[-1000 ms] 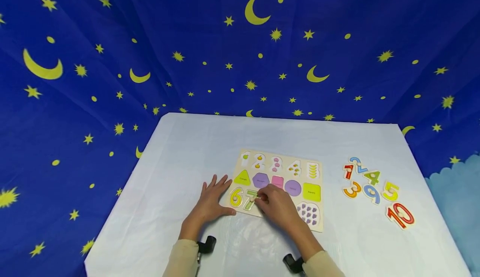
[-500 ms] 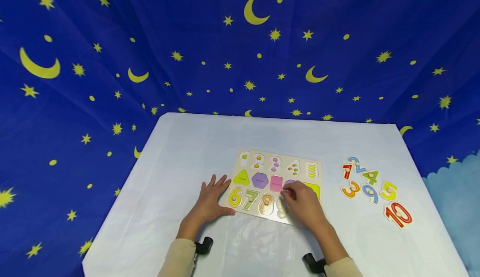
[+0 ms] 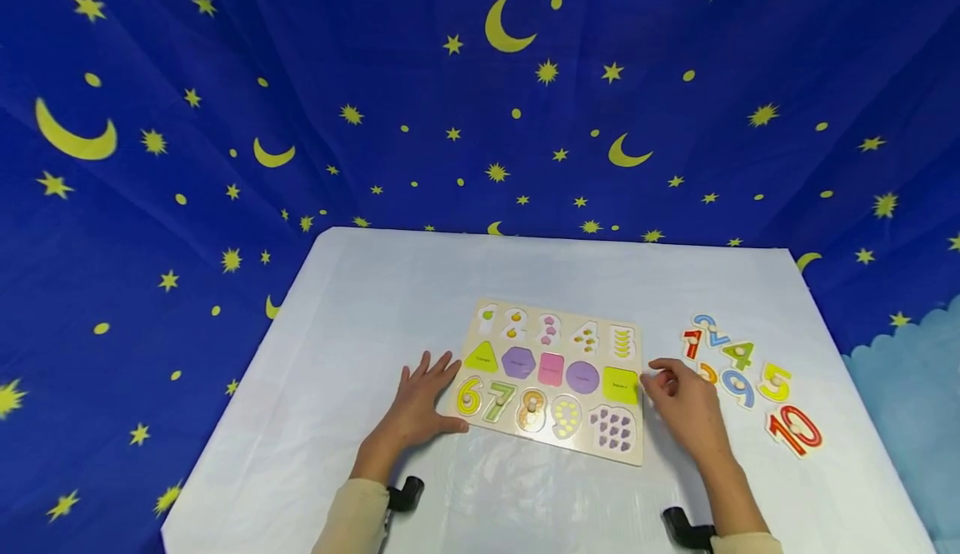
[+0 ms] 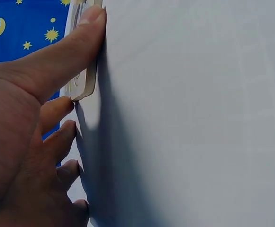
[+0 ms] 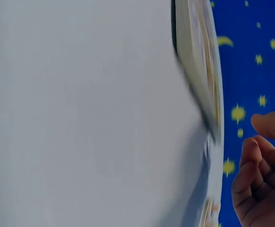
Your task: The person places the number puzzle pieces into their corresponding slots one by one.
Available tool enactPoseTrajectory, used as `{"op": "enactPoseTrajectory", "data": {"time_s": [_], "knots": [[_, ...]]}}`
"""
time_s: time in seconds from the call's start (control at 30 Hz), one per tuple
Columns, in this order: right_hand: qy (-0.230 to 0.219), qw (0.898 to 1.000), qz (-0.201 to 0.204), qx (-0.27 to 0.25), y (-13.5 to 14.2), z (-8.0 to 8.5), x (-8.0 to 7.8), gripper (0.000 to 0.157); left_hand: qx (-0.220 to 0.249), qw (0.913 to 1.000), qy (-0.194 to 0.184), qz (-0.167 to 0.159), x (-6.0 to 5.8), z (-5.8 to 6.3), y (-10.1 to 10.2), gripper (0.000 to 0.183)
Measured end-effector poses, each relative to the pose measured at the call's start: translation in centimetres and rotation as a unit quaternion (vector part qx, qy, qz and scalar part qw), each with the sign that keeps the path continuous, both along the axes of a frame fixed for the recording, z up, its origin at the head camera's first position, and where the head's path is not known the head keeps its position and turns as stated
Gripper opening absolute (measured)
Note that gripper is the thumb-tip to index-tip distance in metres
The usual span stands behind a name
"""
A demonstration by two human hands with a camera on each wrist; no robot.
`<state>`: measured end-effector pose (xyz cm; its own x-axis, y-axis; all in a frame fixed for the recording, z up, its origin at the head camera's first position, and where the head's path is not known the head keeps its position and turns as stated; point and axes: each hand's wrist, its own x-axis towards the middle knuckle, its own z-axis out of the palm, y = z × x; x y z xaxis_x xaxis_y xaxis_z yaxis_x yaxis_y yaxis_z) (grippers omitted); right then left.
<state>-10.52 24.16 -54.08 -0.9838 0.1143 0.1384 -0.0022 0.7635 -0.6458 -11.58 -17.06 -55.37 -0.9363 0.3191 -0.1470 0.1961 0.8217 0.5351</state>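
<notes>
A wooden number puzzle board (image 3: 551, 391) lies in the middle of the table. In its bottom row sit the yellow 6 (image 3: 469, 396), green 7 (image 3: 498, 401) and orange 8 (image 3: 532, 411), each with a knob. My left hand (image 3: 415, 404) lies with fingers spread at the board's left end, its thumb (image 4: 75, 45) against the board's edge in the left wrist view. Just off the board's right edge, my right hand (image 3: 686, 408) hovers with loosely bent fingers and nothing in them. It partly hides the orange 3 piece (image 3: 707, 372).
Loose number pieces lie at the right: red 1 (image 3: 692, 343), blue 2 (image 3: 712, 331), green 4 (image 3: 739, 355), yellow 5 (image 3: 775, 381), blue 9 (image 3: 738, 388) and red 10 (image 3: 795, 429). Behind the white table (image 3: 420, 279) hangs a blue curtain (image 3: 420, 62) with stars and moons.
My right hand has moved right, from beside the 7 across the board to past its right edge. This uncovers the 8 and the picture-filled 9 and 10 slots. The left hand stays put.
</notes>
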Motion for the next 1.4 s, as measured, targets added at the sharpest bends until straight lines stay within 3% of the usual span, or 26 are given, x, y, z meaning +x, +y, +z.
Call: {"op": "enactPoseTrajectory", "data": {"time_s": [0.23,0.37,0.53,0.7,0.9,1.4], "knots": [[0.016,0.993,-0.106,0.052,3.4,0.3,-0.2,0.027,-0.007,1.0,0.002,0.001,0.0,-0.2,0.0,0.103],[-0.012,0.987,-0.142,0.067,4.6,0.4,-0.2,0.029,-0.009,1.0,0.003,0.001,0.0,-0.3,-0.1,0.103],[-0.065,0.987,-0.136,0.063,5.9,0.3,-0.1,0.039,-0.009,0.9999,-0.001,0.012,0.1,-0.3,0.1,0.103],[-0.089,0.987,-0.12,0.053,6.4,-0.1,0.0,0.04,-0.007,0.9999,0.001,0.015,0.2,-0.4,0.1,0.103],[-0.136,0.981,-0.131,0.03,6.4,-0.4,0.1,0.042,-0.004,0.9999,0.005,0.011,0.1,-0.4,0.2,0.103],[-0.119,0.981,-0.142,0.05,5.7,-0.2,-0.4,0.031,-0.029,0.9995,0.009,0.013,0.1,0.0,0.3,0.103]]}}
